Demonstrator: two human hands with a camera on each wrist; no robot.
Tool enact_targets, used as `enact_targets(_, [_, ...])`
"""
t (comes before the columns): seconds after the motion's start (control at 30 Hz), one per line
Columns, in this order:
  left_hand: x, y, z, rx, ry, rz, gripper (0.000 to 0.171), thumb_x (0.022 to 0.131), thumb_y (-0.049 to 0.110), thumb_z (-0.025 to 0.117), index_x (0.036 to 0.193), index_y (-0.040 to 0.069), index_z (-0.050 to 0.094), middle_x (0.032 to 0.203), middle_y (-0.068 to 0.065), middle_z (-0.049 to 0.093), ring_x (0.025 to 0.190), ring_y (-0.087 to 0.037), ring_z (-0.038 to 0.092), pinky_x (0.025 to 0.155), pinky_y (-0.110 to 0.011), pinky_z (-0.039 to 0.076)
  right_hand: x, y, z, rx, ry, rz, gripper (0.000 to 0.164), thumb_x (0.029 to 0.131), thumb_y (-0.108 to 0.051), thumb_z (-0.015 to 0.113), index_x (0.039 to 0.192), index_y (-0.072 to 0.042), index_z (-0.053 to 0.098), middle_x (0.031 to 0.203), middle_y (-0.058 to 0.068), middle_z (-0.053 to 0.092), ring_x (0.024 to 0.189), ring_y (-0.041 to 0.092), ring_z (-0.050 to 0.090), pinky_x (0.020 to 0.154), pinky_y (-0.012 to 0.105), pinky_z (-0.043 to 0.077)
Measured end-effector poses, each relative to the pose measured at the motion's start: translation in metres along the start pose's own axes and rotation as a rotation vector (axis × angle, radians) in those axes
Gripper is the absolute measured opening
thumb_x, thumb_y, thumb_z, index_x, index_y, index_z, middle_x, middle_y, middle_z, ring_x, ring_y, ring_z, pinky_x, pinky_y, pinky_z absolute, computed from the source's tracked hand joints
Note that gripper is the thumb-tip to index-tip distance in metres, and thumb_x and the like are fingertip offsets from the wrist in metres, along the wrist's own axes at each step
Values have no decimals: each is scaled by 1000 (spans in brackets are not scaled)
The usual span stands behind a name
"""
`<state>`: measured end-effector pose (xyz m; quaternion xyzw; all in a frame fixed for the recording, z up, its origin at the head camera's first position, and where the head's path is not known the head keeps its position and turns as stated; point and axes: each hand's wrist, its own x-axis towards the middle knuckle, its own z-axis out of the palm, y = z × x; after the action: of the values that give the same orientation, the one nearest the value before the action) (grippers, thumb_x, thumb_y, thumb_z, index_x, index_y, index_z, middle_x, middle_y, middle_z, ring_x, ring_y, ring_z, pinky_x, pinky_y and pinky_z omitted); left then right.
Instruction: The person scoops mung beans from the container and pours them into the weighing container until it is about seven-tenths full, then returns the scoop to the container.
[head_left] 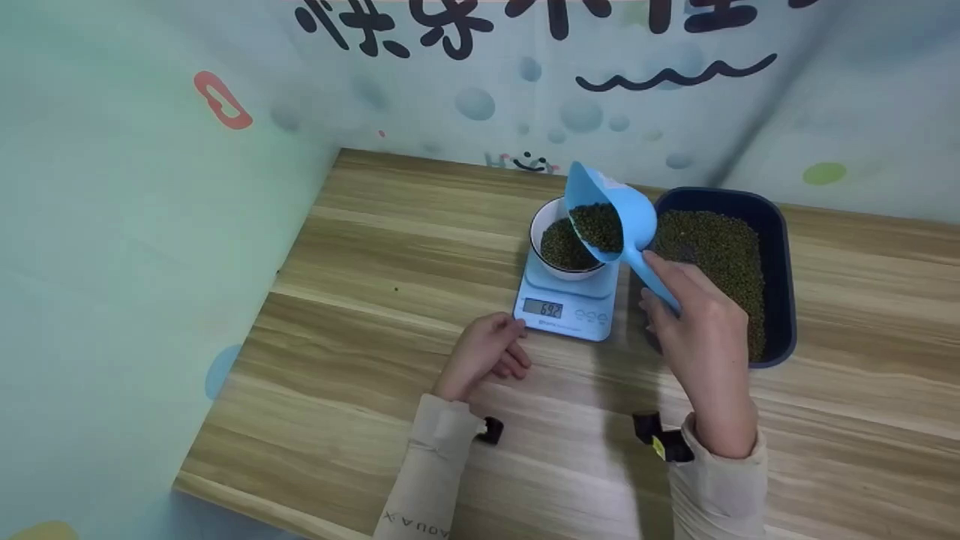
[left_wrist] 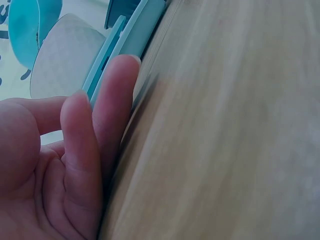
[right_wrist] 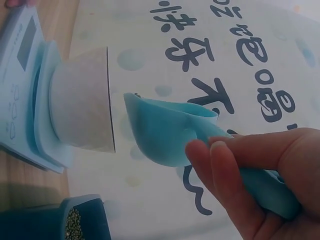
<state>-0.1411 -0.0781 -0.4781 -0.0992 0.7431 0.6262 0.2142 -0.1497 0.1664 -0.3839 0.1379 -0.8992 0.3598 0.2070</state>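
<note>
One blue scoop [head_left: 611, 217] is gripped by its handle in the right hand [head_left: 694, 330], fingers and thumb wrapped round it, and it's held tilted over one white bowl [head_left: 551, 225] with its mouth pointing down toward the bowl. A load of small green beans [head_left: 598, 226] can be seen inside the scoop, and more are already sitting in the bowl. The bowl is stood on one light blue kitchen scale [head_left: 568, 300], display lit with digits that can't be read for sure. Just right of the scale, one dark blue tub [head_left: 780, 300] is parked, filled with the same green beans. The left hand [head_left: 487, 352] is rested on the wooden table [head_left: 360, 315], nothing held, fingers loosely curled, fingertips [left_wrist: 122, 65] right up against the scale's near left corner. So: two hands, one scoop, one bowl, one scale, one tub.
</note>
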Motion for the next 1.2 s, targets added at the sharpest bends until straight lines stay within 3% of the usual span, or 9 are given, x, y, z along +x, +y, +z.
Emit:
enact_targets(0.1, [-6, 10, 1, 16, -2, -10, 34, 95, 27, 45, 100, -5, 54, 80, -25, 64, 68, -37, 63, 57, -42, 52, 0, 1, 0, 11, 1, -6, 45, 79, -2, 67, 119, -19, 59, 107, 1, 62, 68, 14, 61, 57, 29, 47])
enact_targets(0.43, [-7, 10, 0, -21, -25, -10, 32, 95, 23, 44, 102, -7, 53, 81, -27, 63, 70, -39, 63, 57, -40, 53, 0, 4, 1, 27, -8, -25, 46, 81, 2, 62, 122, -19, 56, 114, 2, 60, 56, 11, 59, 62, 30, 48])
enact_targets(0.7, [-7, 11, 0, -9, -21, -5, 33, 95, 25, 45, 100, -6, 53, 81, -26, 63, 69, -38, 63, 58, -43, 53, 0, 5, 1, 12, -28, -4, 46, 82, 0, 62, 122, -20, 56, 116, 0, 59, 62, 12, 60, 56, 28, 47])
enact_targets(0.83, [-3, 7, -1, -7, -27, -15, 34, 95, 26, 44, 101, -6, 53, 81, -26, 63, 69, -39, 63, 59, -44, 52, 0, 5, 0, 3, -36, 5, 45, 82, -1, 62, 122, -20, 56, 116, 0, 59, 64, 12, 61, 53, 28, 48])
enact_targets(1.03, [12, -13, -2, -5, -14, -17, 35, 93, 33, 46, 98, 0, 56, 75, -19, 65, 64, -32, 64, 53, -39, 52, 1, 5, 0, -3, -41, 0, 46, 81, 0, 63, 122, -19, 57, 114, 1, 60, 64, 13, 62, 52, 28, 49])
enact_targets(1.2, [16, -20, -1, 0, -1, -7, 34, 91, 38, 48, 94, 4, 56, 71, -14, 65, 60, -28, 64, 49, -33, 52, 0, 6, 1, -3, -37, -6, 47, 80, -1, 65, 121, -20, 57, 115, 1, 59, 77, 18, 63, 57, 32, 49])
